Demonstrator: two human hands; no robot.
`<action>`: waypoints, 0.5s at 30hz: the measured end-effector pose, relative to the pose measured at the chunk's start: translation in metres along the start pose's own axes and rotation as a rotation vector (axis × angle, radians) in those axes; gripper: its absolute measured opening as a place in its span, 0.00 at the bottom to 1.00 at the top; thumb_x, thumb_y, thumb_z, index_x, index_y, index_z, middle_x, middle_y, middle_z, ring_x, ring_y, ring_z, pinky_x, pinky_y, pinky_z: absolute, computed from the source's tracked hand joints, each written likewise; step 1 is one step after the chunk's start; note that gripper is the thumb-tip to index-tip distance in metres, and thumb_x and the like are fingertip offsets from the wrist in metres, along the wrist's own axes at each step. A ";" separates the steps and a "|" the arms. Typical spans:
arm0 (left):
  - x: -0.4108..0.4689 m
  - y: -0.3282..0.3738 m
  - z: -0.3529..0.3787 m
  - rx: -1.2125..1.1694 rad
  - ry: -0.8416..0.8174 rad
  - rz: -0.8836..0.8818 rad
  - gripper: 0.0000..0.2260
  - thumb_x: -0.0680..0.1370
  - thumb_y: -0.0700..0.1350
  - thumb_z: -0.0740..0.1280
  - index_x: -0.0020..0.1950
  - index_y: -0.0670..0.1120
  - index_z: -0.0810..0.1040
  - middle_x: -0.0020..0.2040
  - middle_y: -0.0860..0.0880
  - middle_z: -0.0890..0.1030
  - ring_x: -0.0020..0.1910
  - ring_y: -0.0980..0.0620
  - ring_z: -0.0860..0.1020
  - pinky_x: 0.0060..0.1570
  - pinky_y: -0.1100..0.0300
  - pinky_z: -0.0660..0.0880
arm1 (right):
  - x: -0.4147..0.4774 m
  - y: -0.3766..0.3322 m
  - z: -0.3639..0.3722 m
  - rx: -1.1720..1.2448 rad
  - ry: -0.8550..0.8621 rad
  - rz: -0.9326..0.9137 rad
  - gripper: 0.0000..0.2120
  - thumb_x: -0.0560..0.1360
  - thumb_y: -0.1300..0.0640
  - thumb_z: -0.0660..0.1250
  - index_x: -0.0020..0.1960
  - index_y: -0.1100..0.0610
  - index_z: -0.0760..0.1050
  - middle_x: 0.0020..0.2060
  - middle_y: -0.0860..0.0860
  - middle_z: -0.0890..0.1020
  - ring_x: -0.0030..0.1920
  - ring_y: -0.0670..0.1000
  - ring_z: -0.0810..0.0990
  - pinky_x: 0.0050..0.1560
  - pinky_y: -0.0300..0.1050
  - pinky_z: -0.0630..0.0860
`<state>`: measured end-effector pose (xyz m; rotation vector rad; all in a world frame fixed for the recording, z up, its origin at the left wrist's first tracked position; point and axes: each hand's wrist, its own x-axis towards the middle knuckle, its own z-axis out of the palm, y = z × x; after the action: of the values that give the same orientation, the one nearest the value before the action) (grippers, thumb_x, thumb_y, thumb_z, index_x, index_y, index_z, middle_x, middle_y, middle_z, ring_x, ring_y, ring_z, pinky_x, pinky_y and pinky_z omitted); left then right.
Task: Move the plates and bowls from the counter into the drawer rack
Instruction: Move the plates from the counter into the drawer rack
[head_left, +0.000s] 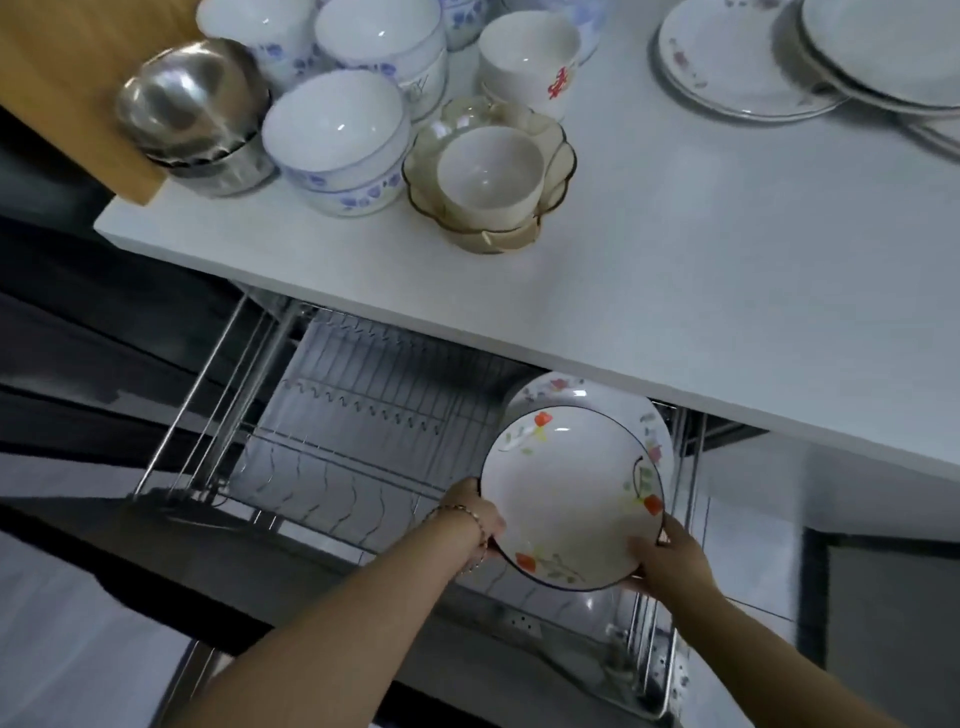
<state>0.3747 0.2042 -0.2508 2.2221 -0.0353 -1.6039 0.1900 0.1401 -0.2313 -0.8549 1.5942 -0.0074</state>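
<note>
Both my hands hold a white plate with orange flowers and a dark rim (569, 493) over the right end of the pulled-out wire drawer rack (353, 415). My left hand (475, 512) grips its left edge; my right hand (665, 561) grips its lower right edge. Behind it, floral plates (550, 389) stand in the rack under the counter's edge. On the white counter (675, 270) sit blue-patterned white bowls (337, 140), steel bowls (192, 109), a glass bowl stack holding a cream bowl (491, 171), a white cup (527, 62) and stacked plates (737, 62) at the far right.
The counter overhangs the back of the rack. A wooden board or cabinet side (67, 78) stands at the far left beside the steel bowls. The rack's left and middle wire slots hold nothing. Pale floor tiles (753, 545) lie to the right of the drawer.
</note>
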 end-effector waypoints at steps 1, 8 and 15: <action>0.010 0.008 0.003 0.023 0.005 0.024 0.19 0.73 0.30 0.63 0.64 0.40 0.73 0.62 0.41 0.78 0.59 0.40 0.78 0.57 0.45 0.77 | 0.008 -0.002 0.000 0.025 0.011 0.002 0.25 0.77 0.71 0.57 0.72 0.61 0.62 0.63 0.66 0.74 0.52 0.64 0.77 0.52 0.57 0.77; 0.060 0.038 0.016 0.194 0.091 0.133 0.16 0.75 0.35 0.63 0.63 0.43 0.74 0.61 0.43 0.78 0.56 0.43 0.78 0.57 0.59 0.74 | 0.064 -0.007 0.013 0.078 0.141 -0.023 0.25 0.77 0.68 0.59 0.73 0.57 0.63 0.62 0.62 0.75 0.58 0.67 0.78 0.53 0.55 0.79; 0.063 0.036 0.022 0.306 0.032 0.253 0.20 0.74 0.37 0.67 0.65 0.43 0.72 0.64 0.44 0.77 0.63 0.43 0.74 0.63 0.51 0.73 | 0.072 -0.002 0.018 -0.130 0.373 -0.094 0.19 0.76 0.66 0.58 0.67 0.58 0.70 0.48 0.60 0.79 0.44 0.56 0.74 0.46 0.47 0.75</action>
<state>0.3835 0.1490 -0.3021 2.3503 -0.5656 -1.5042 0.2092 0.1094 -0.2965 -1.0756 1.9160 -0.1382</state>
